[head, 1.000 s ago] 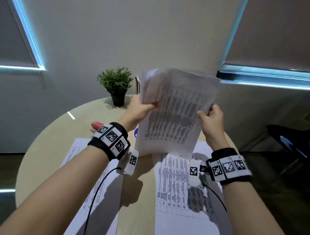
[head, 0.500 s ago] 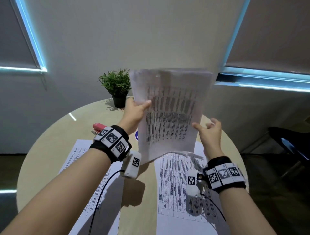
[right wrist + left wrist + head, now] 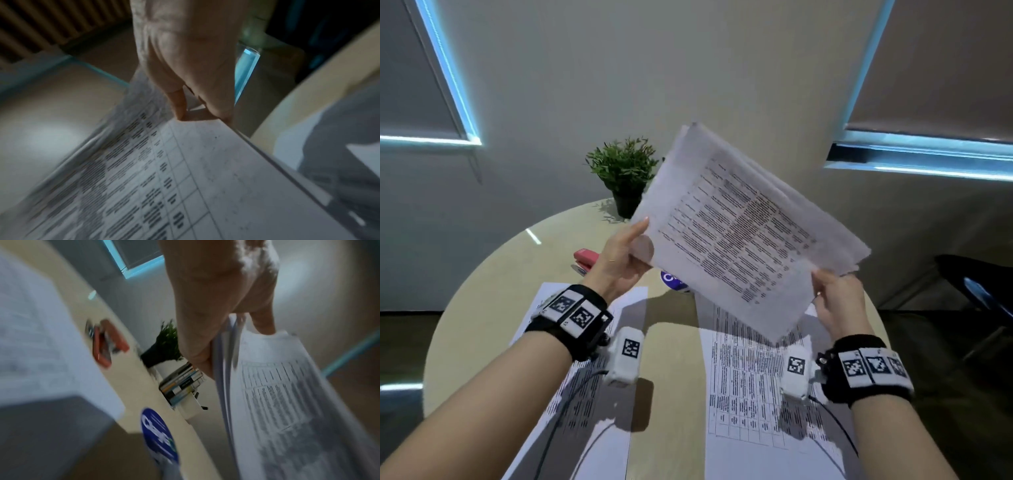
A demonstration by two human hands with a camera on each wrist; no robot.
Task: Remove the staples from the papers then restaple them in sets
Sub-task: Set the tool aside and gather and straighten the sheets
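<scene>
A stack of printed sheets (image 3: 739,226) is held in the air above the round table (image 3: 493,274), tilted with its far corner up. My left hand (image 3: 626,253) pinches its left edge, thumb and fingers on either side of the sheets (image 3: 226,353). My right hand (image 3: 835,298) grips the lower right corner, fingertips (image 3: 180,112) on the printed page (image 3: 185,178). Two more printed sheets lie flat on the table, one at the left (image 3: 585,394) and one at the right (image 3: 750,394). A red stapler (image 3: 585,260) lies behind my left hand, also blurred in the left wrist view (image 3: 107,344).
A small potted plant (image 3: 625,178) stands at the table's far edge. A round blue sticker or coaster (image 3: 671,281) lies under the held stack. A row of books (image 3: 183,386) stands beyond the table. A dark chair (image 3: 972,284) sits at the right.
The stack has turned clockwise from upright to a slanted lie. My right hand, apart from the paper half a second ago, now grips its lower right corner. My left hand keeps its hold.
</scene>
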